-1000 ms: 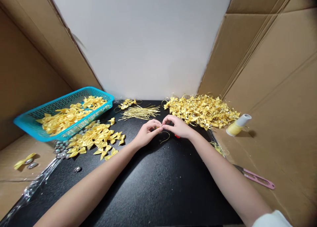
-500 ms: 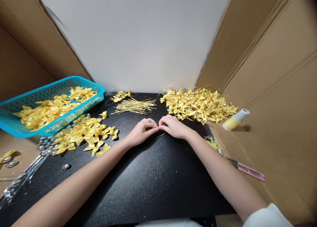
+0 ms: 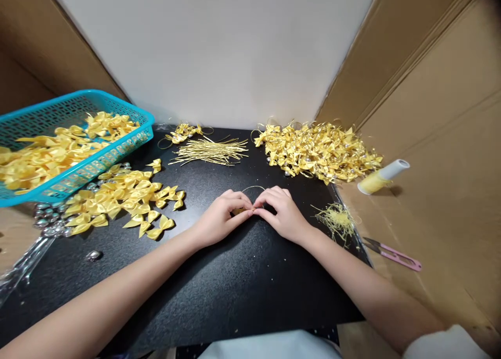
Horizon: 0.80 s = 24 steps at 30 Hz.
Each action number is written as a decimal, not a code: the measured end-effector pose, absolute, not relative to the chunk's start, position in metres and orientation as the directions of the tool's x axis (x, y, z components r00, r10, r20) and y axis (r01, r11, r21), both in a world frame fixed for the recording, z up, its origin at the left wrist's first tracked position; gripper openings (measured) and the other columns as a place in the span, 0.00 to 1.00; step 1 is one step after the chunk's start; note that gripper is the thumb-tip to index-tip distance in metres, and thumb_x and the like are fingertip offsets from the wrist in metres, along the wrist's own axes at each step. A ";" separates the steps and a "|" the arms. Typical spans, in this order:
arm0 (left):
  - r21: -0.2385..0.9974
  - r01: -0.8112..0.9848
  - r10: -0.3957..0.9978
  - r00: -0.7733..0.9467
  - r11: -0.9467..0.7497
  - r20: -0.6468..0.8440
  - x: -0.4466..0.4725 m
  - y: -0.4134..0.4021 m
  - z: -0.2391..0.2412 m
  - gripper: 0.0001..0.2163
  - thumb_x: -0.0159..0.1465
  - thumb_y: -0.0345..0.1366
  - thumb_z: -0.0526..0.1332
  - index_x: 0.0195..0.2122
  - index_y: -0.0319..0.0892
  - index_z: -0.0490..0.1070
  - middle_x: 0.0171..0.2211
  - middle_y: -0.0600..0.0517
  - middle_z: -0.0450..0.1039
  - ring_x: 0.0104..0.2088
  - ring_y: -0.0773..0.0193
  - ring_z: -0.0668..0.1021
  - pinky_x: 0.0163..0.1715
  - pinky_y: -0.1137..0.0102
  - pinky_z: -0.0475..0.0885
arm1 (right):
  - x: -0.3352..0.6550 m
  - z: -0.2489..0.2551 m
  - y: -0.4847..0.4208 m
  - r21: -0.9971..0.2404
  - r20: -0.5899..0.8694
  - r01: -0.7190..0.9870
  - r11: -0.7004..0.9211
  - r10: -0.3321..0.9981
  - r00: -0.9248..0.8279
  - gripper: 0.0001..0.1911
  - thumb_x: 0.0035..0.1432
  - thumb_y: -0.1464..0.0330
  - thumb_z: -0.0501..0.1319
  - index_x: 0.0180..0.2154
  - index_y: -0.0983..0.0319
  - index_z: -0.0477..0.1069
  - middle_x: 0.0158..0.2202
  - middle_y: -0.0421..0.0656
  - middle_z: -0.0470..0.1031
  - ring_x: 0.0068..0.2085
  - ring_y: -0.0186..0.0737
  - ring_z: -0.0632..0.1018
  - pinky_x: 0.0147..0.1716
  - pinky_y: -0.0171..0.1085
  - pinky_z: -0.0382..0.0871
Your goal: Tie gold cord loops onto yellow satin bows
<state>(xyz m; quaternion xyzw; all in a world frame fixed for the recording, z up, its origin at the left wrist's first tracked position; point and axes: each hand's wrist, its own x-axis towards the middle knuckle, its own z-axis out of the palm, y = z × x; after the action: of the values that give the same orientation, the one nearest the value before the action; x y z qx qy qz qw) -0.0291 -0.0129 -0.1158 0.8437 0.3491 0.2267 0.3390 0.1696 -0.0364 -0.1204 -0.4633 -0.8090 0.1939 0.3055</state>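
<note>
Over the middle of the black table, my left hand and my right hand meet fingertip to fingertip. A bit of a yellow ribbon bow shows beneath the curled fingers of the left hand, which pinches it; most of it is hidden. A thin gold cord arches up between the two hands. The right thumb and forefinger are pressed together on the cord, though the exact pinch point is too small to see clearly.
Left are a blue basket of yellow bows, loose bows and silver beads. Behind lie gold cords and finished bows. At right: thread spool, thread scraps, pink snips. Cardboard walls flank the table.
The gold cord now arches above the fingers, where a loose end hung below before. Both hands stay together, turned slightly. The camera view has shifted.
</note>
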 end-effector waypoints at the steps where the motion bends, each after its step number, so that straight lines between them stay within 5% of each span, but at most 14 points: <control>1: 0.724 0.434 0.730 0.669 -0.536 0.139 -0.030 -0.014 -0.116 0.13 0.68 0.42 0.55 0.35 0.43 0.77 0.38 0.50 0.76 0.39 0.62 0.72 0.44 0.65 0.65 | 0.170 -0.123 -0.037 -0.577 0.338 0.636 0.513 0.859 -0.386 0.06 0.63 0.66 0.61 0.33 0.60 0.71 0.34 0.39 0.77 0.40 0.38 0.72 0.42 0.39 0.56; 12: 0.736 0.490 0.775 0.628 -0.467 0.073 -0.030 -0.020 -0.116 0.10 0.67 0.37 0.56 0.40 0.45 0.78 0.37 0.50 0.75 0.40 0.61 0.71 0.42 0.65 0.65 | 0.169 -0.132 -0.040 -0.329 0.440 0.721 0.610 0.775 -0.455 0.08 0.66 0.69 0.56 0.34 0.61 0.71 0.34 0.40 0.78 0.39 0.38 0.71 0.42 0.41 0.52; 24: 0.781 0.488 0.782 0.624 -0.390 0.000 -0.031 -0.022 -0.108 0.12 0.67 0.41 0.56 0.37 0.46 0.79 0.32 0.51 0.74 0.36 0.62 0.71 0.39 0.66 0.65 | 0.171 -0.125 -0.044 -0.279 0.441 0.693 0.665 0.730 -0.523 0.09 0.67 0.69 0.55 0.35 0.59 0.72 0.37 0.38 0.80 0.41 0.38 0.72 0.44 0.42 0.50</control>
<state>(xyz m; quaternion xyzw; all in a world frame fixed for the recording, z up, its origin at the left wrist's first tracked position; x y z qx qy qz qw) -0.0308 -0.0224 -0.1079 0.8122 0.3910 0.1880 0.3901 0.1713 -0.0443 -0.1248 -0.4080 -0.8719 0.0341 0.2687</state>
